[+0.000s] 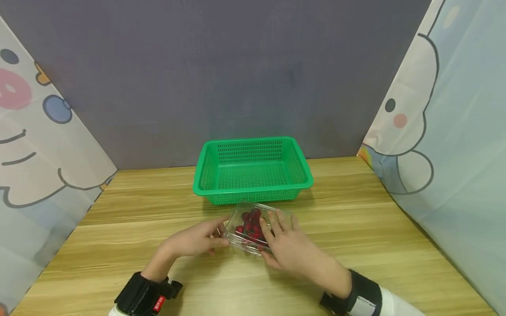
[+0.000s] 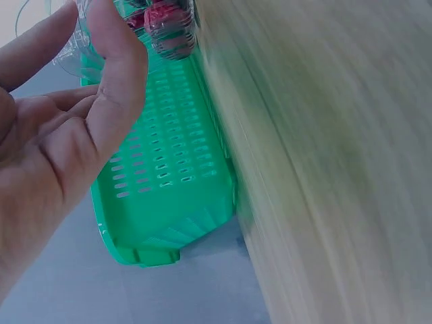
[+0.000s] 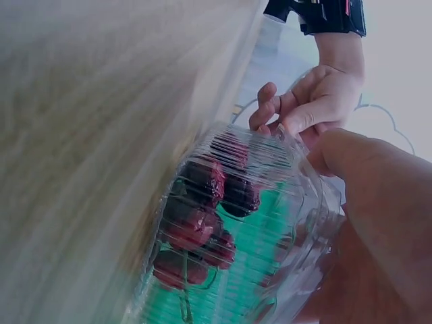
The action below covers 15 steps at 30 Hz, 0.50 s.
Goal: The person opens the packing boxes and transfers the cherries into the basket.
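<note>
A clear plastic clamshell box (image 1: 237,219) with several dark red cherries (image 1: 248,226) inside stands on the table, turned at a slant. My left hand (image 1: 201,237) pinches its left corner between thumb and fingers. My right hand (image 1: 294,250) holds the other end, fingers spread over the lid and thumb at the front rim. In the right wrist view, cherries (image 3: 192,226) with thin green stems show through the ribbed wall, and the right thumb (image 3: 351,155) lies along the rim. The left wrist view catches only part of the box.
Directly behind the box sits a green perforated plastic basket (image 1: 253,175) with nothing in it. A dark grey panel (image 1: 253,79) rises at the back of the wood-grain table (image 1: 150,202). Cartoon-printed sheets (image 1: 446,131) border both sides.
</note>
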{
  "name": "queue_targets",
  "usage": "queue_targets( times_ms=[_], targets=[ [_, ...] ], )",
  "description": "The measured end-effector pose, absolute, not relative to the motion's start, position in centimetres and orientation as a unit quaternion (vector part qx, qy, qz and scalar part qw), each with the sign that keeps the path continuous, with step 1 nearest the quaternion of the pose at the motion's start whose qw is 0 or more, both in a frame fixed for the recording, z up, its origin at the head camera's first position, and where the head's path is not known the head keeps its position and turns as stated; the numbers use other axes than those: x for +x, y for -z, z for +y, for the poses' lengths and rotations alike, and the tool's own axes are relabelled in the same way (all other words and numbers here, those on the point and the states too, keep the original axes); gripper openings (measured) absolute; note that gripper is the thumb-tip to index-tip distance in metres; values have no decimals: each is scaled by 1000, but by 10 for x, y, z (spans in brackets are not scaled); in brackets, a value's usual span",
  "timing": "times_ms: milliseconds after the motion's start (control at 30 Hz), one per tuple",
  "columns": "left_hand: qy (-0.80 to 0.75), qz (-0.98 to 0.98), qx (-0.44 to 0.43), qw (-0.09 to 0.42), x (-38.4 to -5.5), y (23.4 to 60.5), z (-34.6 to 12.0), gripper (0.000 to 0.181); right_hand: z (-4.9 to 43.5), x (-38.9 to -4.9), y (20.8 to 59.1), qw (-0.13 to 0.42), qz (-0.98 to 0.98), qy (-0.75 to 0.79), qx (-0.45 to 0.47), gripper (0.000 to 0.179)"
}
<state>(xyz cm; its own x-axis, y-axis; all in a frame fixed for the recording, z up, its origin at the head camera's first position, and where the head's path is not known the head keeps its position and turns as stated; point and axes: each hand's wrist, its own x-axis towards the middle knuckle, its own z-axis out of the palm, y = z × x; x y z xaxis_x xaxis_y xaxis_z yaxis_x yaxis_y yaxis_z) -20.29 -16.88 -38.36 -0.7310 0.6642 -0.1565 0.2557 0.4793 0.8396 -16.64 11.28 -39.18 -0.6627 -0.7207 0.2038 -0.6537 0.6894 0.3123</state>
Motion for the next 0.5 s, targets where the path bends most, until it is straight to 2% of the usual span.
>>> queue_targets(
  times_ms=[500],
  targets=[
    [-406, 839, 280, 232, -204, 382, -169, 68, 110, -162, 393, 154, -909, 123, 368, 69]
  ],
)
